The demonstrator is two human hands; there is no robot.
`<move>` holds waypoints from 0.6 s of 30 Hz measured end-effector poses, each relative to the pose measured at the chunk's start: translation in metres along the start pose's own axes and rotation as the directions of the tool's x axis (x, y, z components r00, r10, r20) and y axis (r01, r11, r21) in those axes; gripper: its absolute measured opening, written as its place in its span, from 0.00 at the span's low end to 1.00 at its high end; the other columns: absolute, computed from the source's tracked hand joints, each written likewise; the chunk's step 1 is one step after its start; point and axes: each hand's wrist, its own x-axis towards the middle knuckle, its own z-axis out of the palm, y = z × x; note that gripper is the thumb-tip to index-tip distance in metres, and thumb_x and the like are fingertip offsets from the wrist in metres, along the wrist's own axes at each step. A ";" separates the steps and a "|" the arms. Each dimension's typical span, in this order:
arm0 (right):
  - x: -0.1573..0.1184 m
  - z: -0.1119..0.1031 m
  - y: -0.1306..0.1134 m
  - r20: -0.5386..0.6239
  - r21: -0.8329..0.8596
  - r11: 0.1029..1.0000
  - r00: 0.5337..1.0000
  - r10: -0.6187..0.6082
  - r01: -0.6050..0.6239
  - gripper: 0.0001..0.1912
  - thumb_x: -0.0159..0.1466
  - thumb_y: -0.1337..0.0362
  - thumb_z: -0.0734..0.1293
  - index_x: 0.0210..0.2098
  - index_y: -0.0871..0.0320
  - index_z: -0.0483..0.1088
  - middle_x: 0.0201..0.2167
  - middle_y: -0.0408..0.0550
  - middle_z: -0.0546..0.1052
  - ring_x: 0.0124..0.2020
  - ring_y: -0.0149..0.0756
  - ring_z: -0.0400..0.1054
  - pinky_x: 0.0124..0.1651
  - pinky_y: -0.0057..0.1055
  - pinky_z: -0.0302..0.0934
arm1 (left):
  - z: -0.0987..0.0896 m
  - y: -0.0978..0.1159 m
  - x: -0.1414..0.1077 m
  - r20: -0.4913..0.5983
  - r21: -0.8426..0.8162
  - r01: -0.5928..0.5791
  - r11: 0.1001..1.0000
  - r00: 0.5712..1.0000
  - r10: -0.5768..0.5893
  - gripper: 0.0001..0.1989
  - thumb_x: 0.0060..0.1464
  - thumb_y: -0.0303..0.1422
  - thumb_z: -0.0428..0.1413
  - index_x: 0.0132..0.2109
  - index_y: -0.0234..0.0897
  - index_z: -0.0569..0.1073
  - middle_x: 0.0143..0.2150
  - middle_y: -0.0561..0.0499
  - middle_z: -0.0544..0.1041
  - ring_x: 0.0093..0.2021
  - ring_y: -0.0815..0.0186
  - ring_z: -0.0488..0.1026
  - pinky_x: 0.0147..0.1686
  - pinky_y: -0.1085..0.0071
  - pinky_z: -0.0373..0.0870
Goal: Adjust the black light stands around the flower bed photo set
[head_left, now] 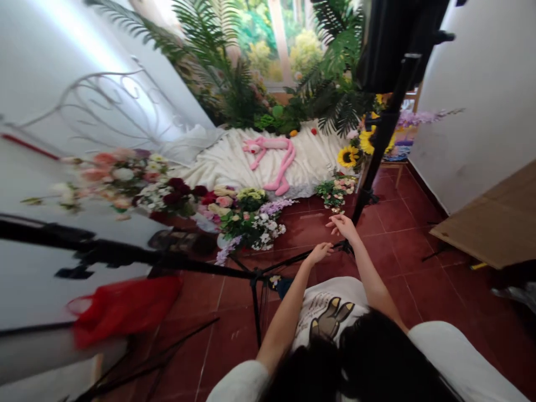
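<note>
My left hand (320, 252) is low over the red tiled floor, its fingers loosely extended toward the right, with nothing seen in it. Slightly higher and to the right, my right hand (341, 225) has its fingers apart and bent, and it holds nothing visible. The two hands do not touch. A black tripod leg (293, 258) runs close behind my left hand. Beyond the hands, a pink plush toy (276, 144) lies on a cream cloth (218, 162). Flower bunches (251, 218) line the cloth's front edge.
Black light stands rise at the left (138, 254) and right (379, 151), their legs spread over the floor. A red bag (125, 307) lies at the lower left. Cardboard (494, 218) is at the right. Palm fronds and sunflowers (348, 156) stand around the cloth.
</note>
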 end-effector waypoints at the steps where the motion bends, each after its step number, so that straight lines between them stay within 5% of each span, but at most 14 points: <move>1: 0.002 0.012 0.002 0.049 -0.015 1.000 0.999 0.012 -0.012 0.10 0.63 0.58 0.69 0.35 0.57 0.66 0.26 0.44 0.81 0.15 0.26 0.68 0.15 0.20 0.54 | -0.013 -0.012 -0.011 -0.033 -0.030 0.061 0.998 0.998 -0.062 0.15 0.58 0.45 0.57 0.31 0.40 0.76 0.28 0.45 0.80 0.31 0.59 0.79 0.40 0.54 0.77; 5: 0.008 0.053 0.008 0.209 -0.078 0.997 0.977 0.033 -0.017 0.11 0.61 0.58 0.71 0.35 0.58 0.68 0.25 0.45 0.81 0.16 0.27 0.69 0.17 0.20 0.57 | -0.084 -0.032 -0.046 -0.219 -0.158 0.187 0.969 0.951 -0.219 0.13 0.59 0.44 0.57 0.34 0.40 0.76 0.31 0.46 0.81 0.30 0.60 0.79 0.40 0.56 0.75; 8: 0.010 0.080 0.013 0.310 -0.113 0.994 0.950 0.041 -0.006 0.13 0.59 0.56 0.72 0.35 0.58 0.68 0.26 0.46 0.81 0.17 0.27 0.69 0.17 0.20 0.58 | -0.155 -0.030 -0.074 -0.420 -0.258 0.177 0.950 0.865 -0.275 0.14 0.63 0.43 0.52 0.39 0.39 0.76 0.38 0.47 0.83 0.33 0.64 0.79 0.39 0.64 0.73; 10: 0.010 0.097 0.017 0.377 -0.139 0.990 0.925 0.052 0.002 0.15 0.58 0.54 0.72 0.35 0.58 0.69 0.26 0.46 0.81 0.17 0.27 0.68 0.17 0.21 0.59 | -0.204 -0.027 -0.096 -0.612 -0.330 0.122 0.936 0.727 -0.310 0.16 0.65 0.42 0.48 0.39 0.36 0.73 0.37 0.47 0.81 0.34 0.67 0.78 0.38 0.69 0.73; 12: 0.009 0.115 0.020 0.432 -0.174 0.985 0.899 0.073 0.004 0.16 0.56 0.53 0.73 0.34 0.57 0.69 0.25 0.45 0.81 0.17 0.27 0.68 0.17 0.21 0.58 | -0.247 -0.022 -0.117 -0.799 -0.353 0.018 0.935 0.514 -0.312 0.14 0.66 0.38 0.46 0.39 0.34 0.70 0.36 0.47 0.79 0.34 0.69 0.77 0.40 0.71 0.73; 14: 0.008 0.134 0.023 0.478 -0.217 0.976 0.873 0.099 0.008 0.16 0.56 0.53 0.73 0.33 0.57 0.69 0.25 0.45 0.80 0.17 0.27 0.68 0.17 0.21 0.58 | -0.283 -0.016 -0.136 -0.895 -0.312 -0.055 0.949 0.352 -0.274 0.10 0.66 0.34 0.45 0.40 0.34 0.69 0.38 0.48 0.77 0.37 0.70 0.76 0.44 0.70 0.74; 18: 0.006 0.170 0.024 0.571 -0.275 0.960 0.813 0.116 0.056 0.15 0.57 0.53 0.73 0.32 0.57 0.70 0.24 0.45 0.80 0.17 0.27 0.68 0.17 0.20 0.57 | -0.328 0.003 -0.157 -0.991 -0.076 -0.077 0.994 0.118 -0.067 0.12 0.59 0.33 0.55 0.48 0.35 0.66 0.46 0.44 0.75 0.46 0.66 0.75 0.52 0.65 0.73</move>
